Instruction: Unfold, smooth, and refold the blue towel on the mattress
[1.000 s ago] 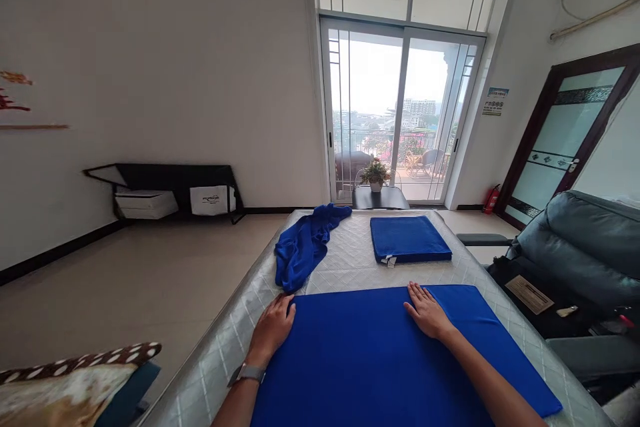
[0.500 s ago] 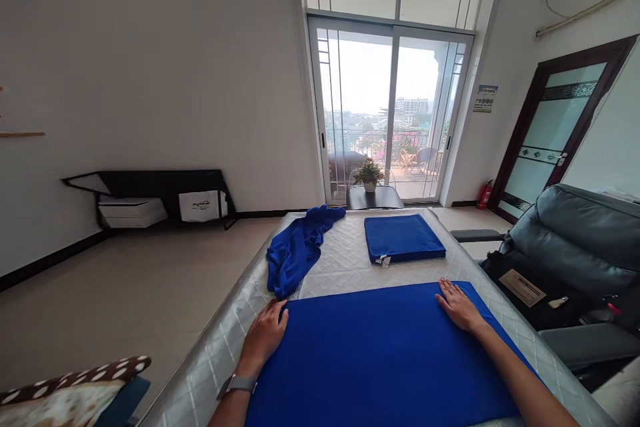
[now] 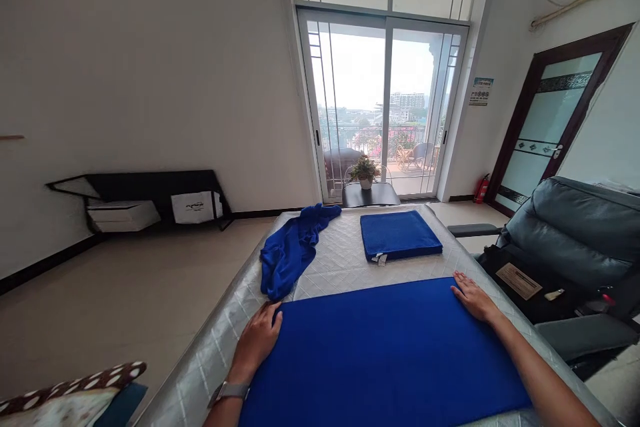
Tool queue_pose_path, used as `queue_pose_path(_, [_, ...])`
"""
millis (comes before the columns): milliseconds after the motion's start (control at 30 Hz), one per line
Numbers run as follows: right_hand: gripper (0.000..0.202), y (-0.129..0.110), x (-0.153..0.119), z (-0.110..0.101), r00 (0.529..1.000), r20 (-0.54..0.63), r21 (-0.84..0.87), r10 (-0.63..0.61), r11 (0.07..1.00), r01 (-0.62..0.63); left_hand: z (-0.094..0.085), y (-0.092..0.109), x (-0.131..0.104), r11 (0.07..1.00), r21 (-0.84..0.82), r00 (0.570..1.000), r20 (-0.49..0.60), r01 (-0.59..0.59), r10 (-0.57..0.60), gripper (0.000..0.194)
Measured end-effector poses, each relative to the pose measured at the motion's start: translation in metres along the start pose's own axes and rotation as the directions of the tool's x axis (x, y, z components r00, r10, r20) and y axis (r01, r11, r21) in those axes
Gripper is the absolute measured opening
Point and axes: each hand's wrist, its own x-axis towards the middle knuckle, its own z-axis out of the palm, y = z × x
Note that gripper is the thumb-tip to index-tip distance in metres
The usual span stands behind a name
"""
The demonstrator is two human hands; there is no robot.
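There is one smooth, flat-spread blue cloth [image 3: 380, 353], one rectangular blue pile of folded cloth [image 3: 401, 233], one crumpled blue cloth [image 3: 290, 253], one green leafy plant [image 3: 365, 168] in a white pot [image 3: 366, 184], one cylindrical red fire extinguisher [image 3: 481, 190] and one dark padded armchair [image 3: 590, 223].

The left hand [image 3: 257, 337] and right hand [image 3: 474, 299] rest at the far corners of a flat blue cloth [image 3: 380, 360]. Beyond it, a crumpled cloth [image 3: 295, 250] and a folded stack [image 3: 400, 233] lie on a quilted mattress [image 3: 333, 273].

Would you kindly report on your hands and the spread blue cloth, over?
Left hand and right hand open at far corners of spread blue cloth. Cloth flat where visible. Crumpled blue cloth just beyond left hand.
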Motion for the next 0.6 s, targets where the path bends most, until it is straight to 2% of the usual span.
queue_pose_path(267, [0.079,0.006,0.005,0.006,0.999,0.02,-0.054,0.027,0.998,-0.026,-0.003,0.007,-0.001,0.997,0.073,1.0,-0.019,-0.008,0.009,0.044])
queue_pose_path(367, [0.075,-0.004,0.009,0.003,0.998,-0.011,-0.112,0.057,0.992,-0.058,-0.005,0.009,-0.002,0.996,0.082,1.0,-0.021,-0.015,0.017,0.044])
queue_pose_path(467, [0.071,-0.042,0.011,-0.005,0.996,-0.087,-0.146,0.036,0.988,-0.049,-0.006,0.01,-0.003,0.997,0.071,0.999,-0.033,-0.026,0.029,0.041])
queue_pose_path(533, [0.069,-0.085,0.01,-0.01,0.994,-0.104,-0.137,-0.036,0.99,0.021,-0.006,0.01,-0.003,0.998,0.059,0.999,-0.041,-0.022,0.024,0.04])
queue_pose_path(600, [0.068,-0.141,0.006,-0.013,0.988,-0.085,-0.087,-0.132,0.988,0.124,-0.006,0.011,-0.003,0.999,0.049,0.999,-0.047,-0.014,0.016,0.04])
